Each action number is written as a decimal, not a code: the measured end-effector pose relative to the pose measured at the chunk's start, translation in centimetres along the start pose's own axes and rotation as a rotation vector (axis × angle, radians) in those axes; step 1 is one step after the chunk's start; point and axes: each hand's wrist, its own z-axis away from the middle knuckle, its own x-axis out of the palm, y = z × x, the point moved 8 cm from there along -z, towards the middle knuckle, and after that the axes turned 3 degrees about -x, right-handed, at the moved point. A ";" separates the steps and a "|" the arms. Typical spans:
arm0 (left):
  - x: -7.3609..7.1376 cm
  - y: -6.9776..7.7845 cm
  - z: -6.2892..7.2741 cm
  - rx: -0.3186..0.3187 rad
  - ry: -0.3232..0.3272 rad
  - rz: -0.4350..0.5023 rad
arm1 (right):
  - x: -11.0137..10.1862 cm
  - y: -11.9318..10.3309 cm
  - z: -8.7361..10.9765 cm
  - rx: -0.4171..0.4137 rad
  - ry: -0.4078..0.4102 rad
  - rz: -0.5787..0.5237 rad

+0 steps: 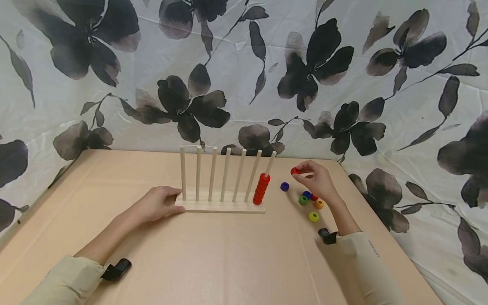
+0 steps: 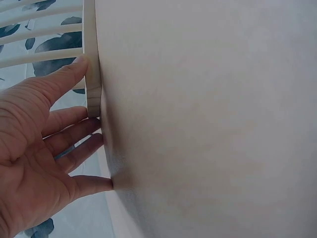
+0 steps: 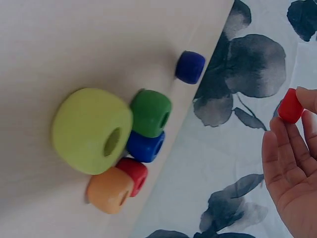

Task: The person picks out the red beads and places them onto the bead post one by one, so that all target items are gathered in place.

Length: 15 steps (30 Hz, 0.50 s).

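Observation:
My left hand holds the left end of a wooden peg stand, its thumb and fingers at the base. In the left wrist view, the thumb lies on the base's edge and other fingers touch the table. Several upright pegs rise from the stand; the rightmost carries a stack of red beads. To the right of the stand, my right hand pinches one red bead between thumb and fingertips, raised above the table. Nothing hangs on the other pegs.
Loose beads lie on the table right of the stand: a yellow bead, an orange bead, a green bead, a red bead and two blue ones, one blue bead apart. A flowered cloth hangs behind the table.

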 end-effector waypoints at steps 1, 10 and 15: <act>0.0 0.0 0.0 0.000 0.000 0.002 | -0.1 -0.2 0.0 -0.003 0.003 -0.001; 0.1 -0.1 -0.1 -0.001 -0.005 -0.002 | -0.5 -1.7 0.1 -0.035 0.035 -0.036; 0.1 -0.1 -0.1 -0.003 -0.006 -0.006 | -0.6 -2.4 0.0 -0.046 0.040 -0.050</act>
